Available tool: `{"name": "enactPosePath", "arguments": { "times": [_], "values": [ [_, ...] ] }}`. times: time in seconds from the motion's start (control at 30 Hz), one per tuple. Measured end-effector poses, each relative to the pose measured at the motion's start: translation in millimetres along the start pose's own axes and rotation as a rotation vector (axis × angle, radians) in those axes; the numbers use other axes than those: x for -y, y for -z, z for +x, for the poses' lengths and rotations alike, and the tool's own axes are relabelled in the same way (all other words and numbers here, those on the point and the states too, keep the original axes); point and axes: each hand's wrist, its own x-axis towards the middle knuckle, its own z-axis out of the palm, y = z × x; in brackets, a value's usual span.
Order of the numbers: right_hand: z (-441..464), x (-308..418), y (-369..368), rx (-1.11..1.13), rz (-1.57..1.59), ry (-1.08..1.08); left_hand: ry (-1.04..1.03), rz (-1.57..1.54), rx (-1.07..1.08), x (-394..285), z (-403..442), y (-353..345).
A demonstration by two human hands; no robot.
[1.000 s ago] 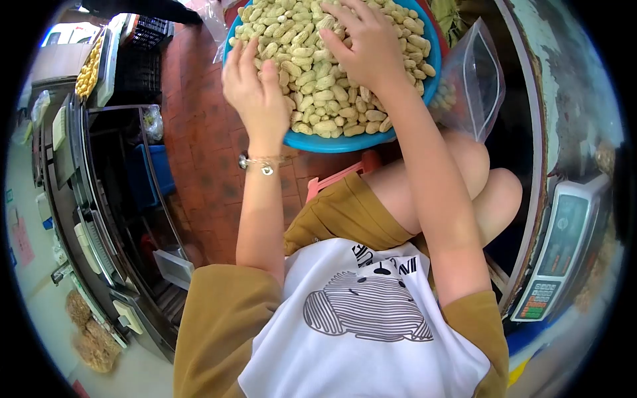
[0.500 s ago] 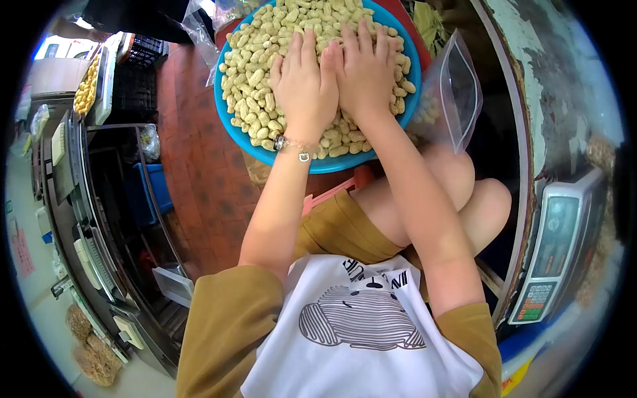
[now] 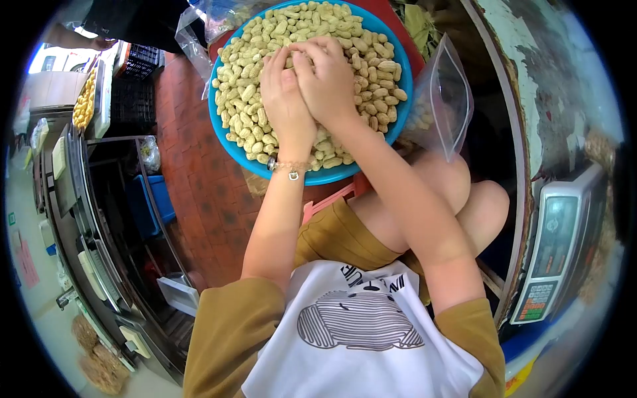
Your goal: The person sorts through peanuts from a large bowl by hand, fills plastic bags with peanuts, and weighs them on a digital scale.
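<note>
A round blue basin [image 3: 222,136] heaped with unshelled peanuts [image 3: 245,93] is in front of my knees. My left hand [image 3: 285,106], with a charm bracelet at the wrist, is cupped on its side over the heap. Pressed against it, my right hand [image 3: 328,83] curls its fingers towards the left fingertips. A few peanuts show in the gap between the two hands; how many they enclose is hidden by the palms and fingers. Right of the basin stands an open zip bag [image 3: 451,99] with some peanuts low inside.
A digital scale [image 3: 547,252] sits on the right. At left are a metal rack [image 3: 126,140], a blue bin [image 3: 156,199] and dark crates [image 3: 136,86]. Another person's hand [image 3: 99,44] shows at top left. Red tiles [image 3: 192,152] cover the floor.
My hands were lying flat, side by side, on the peanuts. Now they have come nearer and to the left, turned inward, and closed together around some peanuts.
</note>
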Motion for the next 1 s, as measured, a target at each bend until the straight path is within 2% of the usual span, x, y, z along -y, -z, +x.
{"name": "enactPosePath", "arguments": {
  "times": [0.03, 0.13, 0.23, 0.33, 0.47, 0.73, 0.77, 0.83, 0.93, 1.0],
  "values": [
    [-0.2, 3.4, -1.9, 0.004, 0.047, -0.065, 0.022, -0.046, -0.021, -0.3, -0.1, -0.5],
    [0.3, -8.0, -11.1, -0.096, -0.069, 0.033, 0.038, -0.068, -0.036, -3.8, 0.1, 0.6],
    [-4.4, -6.8, -10.1, -0.163, -0.395, 0.107, 0.025, -0.057, -0.03, -1.2, -2.0, 1.8],
    [-5.5, -5.0, -3.5, -0.012, -0.25, 0.046, 0.03, -0.077, -0.021, -2.3, -0.9, 1.6],
    [-9.0, -0.8, -7.3, -0.049, -0.012, 0.009, 0.079, -0.141, -0.023, -6.2, -0.8, 0.2],
    [-9.5, 12.7, -8.9, -0.022, 0.368, -0.271, 0.166, -0.272, -0.028, 6.8, -3.9, 2.2],
    [-8.1, 9.4, -9.2, -0.085, 0.302, -0.213, 0.187, -0.297, -0.01, -5.3, -2.4, 3.3],
    [-6.6, 5.2, -11.7, -0.106, 0.288, -0.231, 0.225, -0.38, -0.015, -8.3, -0.7, 0.4],
    [-2.6, 7.6, -13.9, -0.108, 0.426, -0.348, 0.121, -0.133, 0.014, -2.7, 4.9, 6.1],
    [-0.9, 5.4, -18.0, -0.106, 0.597, -0.435, 0.268, -0.274, -0.029, -10.4, 6.8, 5.3]
  ]
}}
